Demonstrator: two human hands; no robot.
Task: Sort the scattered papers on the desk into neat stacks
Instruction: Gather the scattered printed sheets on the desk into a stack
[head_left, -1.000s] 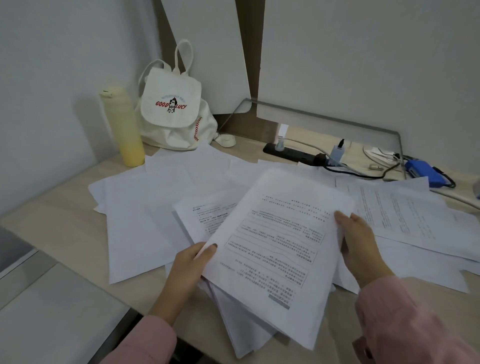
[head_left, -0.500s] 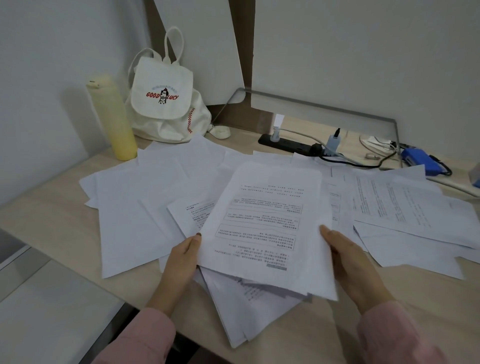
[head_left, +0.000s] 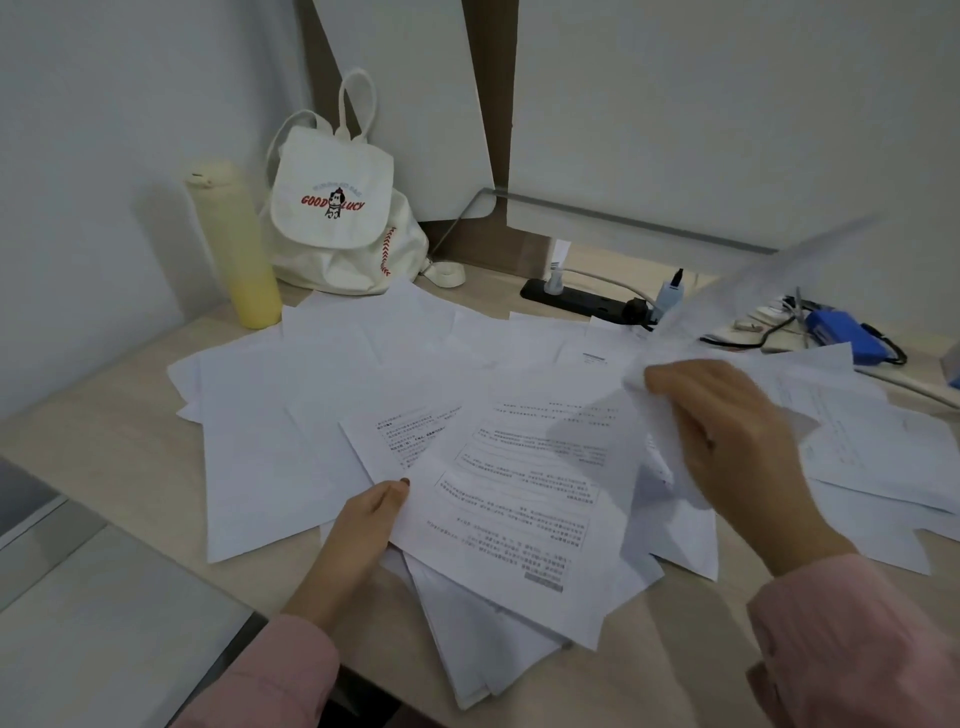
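Right hand (head_left: 727, 441) has left the stack's right edge and now lifts a loose sheet (head_left: 769, 296), fingers curled round its lower end. The sheet is motion-blurred, up over the right side, probably being brought to the pile. Left hand (head_left: 369, 525) keeps its spot, thumb on top, pinching the left edge of the gathered stack (head_left: 519, 519), likely to stop it sliding while the other hand fetches; its fingers underneath are hidden. Stack sits at the near edge of the desk (head_left: 104, 447), overhanging, sheets fanned, not squared. Scattered papers (head_left: 270, 415) cover the middle and right. Yellow bottle (head_left: 234, 249), white backpack (head_left: 337, 208) and power strip (head_left: 571, 299) stand at the back.
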